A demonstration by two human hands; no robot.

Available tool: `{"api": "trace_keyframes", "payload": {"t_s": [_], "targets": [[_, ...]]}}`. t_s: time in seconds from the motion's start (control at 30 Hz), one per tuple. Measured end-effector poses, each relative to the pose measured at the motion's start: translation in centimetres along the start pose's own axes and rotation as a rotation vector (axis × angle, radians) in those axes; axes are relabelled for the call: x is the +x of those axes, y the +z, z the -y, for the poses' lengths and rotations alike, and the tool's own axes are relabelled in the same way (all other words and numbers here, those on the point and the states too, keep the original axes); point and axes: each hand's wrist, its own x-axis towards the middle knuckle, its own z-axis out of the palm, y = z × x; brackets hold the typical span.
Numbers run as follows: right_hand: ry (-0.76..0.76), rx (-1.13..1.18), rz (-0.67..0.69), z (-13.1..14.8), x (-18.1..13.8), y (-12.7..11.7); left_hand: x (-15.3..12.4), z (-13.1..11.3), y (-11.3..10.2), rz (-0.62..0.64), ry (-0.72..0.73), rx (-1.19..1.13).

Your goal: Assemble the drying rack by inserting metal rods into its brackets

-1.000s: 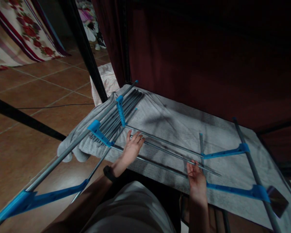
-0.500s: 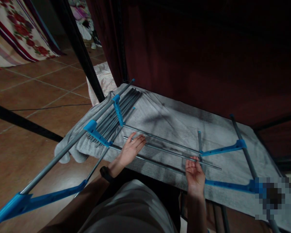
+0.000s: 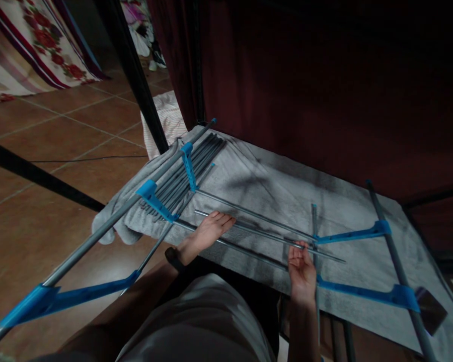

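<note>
A drying-rack frame of grey metal rods and blue plastic brackets [image 3: 353,235] lies on a grey towel [image 3: 272,188]. My left hand [image 3: 211,229] rests on a loose thin grey rod [image 3: 256,232], fingers stretched out along it. My right hand [image 3: 301,264] is at the same rod further right, fingertips curled against it near a short upright rod [image 3: 314,226]. A bundle of dark rods [image 3: 184,173] lies at the towel's far left between two blue brackets. A dark watch sits on my left wrist.
A long grey pole with a blue bracket [image 3: 60,296] reaches toward the lower left over a brown tiled floor [image 3: 60,166]. Dark red fabric [image 3: 324,85] hangs behind the towel. A black post [image 3: 136,80] and a floral cloth [image 3: 26,45] stand at the back left.
My left hand has slid a little to the right along the rod and flattened. My right hand has shifted slightly and stays at the rod. The view tilted a bit.
</note>
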Motion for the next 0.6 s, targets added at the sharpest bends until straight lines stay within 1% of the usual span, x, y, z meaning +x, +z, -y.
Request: {"api": "trace_keyframes", "payload": {"t_s": [0.17, 0.3, 0.37, 0.43, 0.47, 0.6], "targets": [[0.020, 0.021, -0.029, -0.4, -0.1, -0.1, 0.7, -0.4, 1.1, 0.031, 0.003, -0.084], [0.032, 0.030, -0.042, -0.1, -0.1, -0.2, 0.9, -0.2, 1.9, -0.008, 0.012, -0.206], [0.035, 0.030, -0.029, 0.0, -0.2, -0.3, 0.9, -0.1, 2.2, -0.016, 0.026, -0.216], [0.048, 0.042, -0.022, 0.0, -0.2, -0.2, 0.9, -0.2, 2.4, 0.013, 0.052, -0.133], [0.061, 0.054, -0.027, -0.1, -0.2, -0.2, 1.0, -0.2, 2.4, 0.049, 0.074, -0.051], [0.095, 0.078, -0.084, -0.5, -0.2, -0.1, 1.1, -0.8, 2.2, 0.215, 0.158, 0.361]]}}
